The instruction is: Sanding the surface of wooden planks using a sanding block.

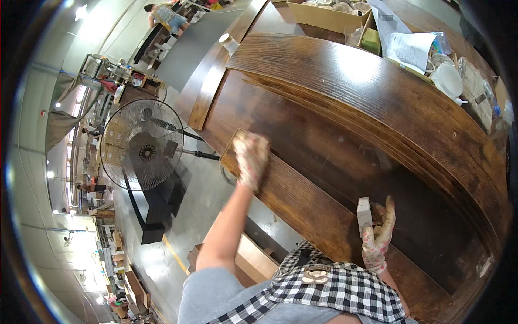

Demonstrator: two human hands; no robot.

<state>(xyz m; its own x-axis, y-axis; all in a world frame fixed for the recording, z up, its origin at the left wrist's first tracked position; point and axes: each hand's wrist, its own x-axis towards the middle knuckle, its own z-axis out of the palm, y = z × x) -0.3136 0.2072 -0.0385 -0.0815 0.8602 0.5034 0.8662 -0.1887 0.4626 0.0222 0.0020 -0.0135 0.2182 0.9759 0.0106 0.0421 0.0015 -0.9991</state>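
Observation:
A long dark-brown wooden board [307, 186] lies in front of me with its wood grain showing. My left hand [251, 156], in a pale patterned glove, presses down on the board's far left end. Its fingers are curled and slightly blurred, and whatever lies under them is hidden. Nearer my body on the right, my right hand [379, 237] wears a similar glove with reddish marks. It grips a small white box-shaped object [364, 213], held upright above the board. Part of that object's far side is covered by the fingers.
A curved brown panel [350, 67] sweeps across the back. Beyond it stand a cardboard box [324, 19], papers [410, 48] and a white plastic container [447, 80]. A white cup [229, 43] stands at the far left corner. A large floor fan [145, 151] is left of the table.

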